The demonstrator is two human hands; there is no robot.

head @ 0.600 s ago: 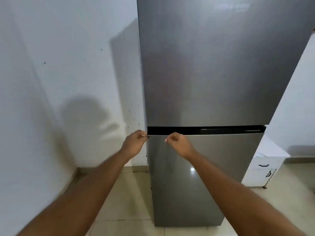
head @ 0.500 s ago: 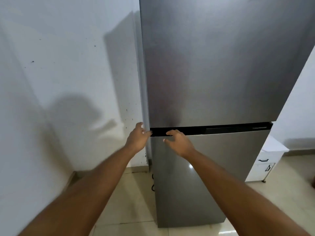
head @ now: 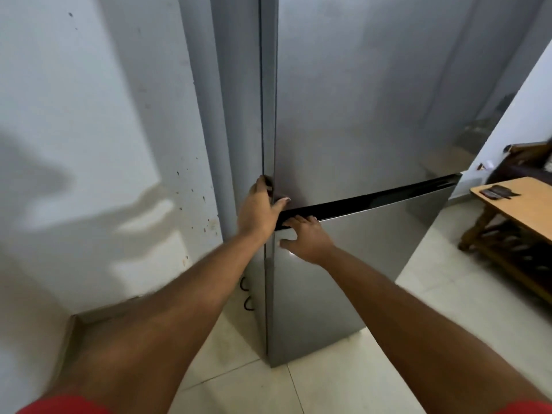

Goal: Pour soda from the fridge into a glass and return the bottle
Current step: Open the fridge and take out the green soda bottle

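One fridge (head: 358, 121), two doors, two hands on it. Left hand (head: 259, 211) wraps the upper door's (head: 352, 94) lower left corner, fingers curled round its edge. Right hand (head: 307, 237) lies flat and spread on the lower door (head: 358, 264), fingertips in the dark gap. One wooden table (head: 519, 204) at right.

I saw the fridge (head: 373, 115) faced in brushed grey metal with a dull sheen, and under my fingers (head: 294, 219) the handle groove (head: 373, 201) looked glossy black. Left of them the wall (head: 89, 115) was matt, speckled paint. The floor tiles (head: 448, 309) shone smooth; the surface (head: 522, 204) far right was satin wood.
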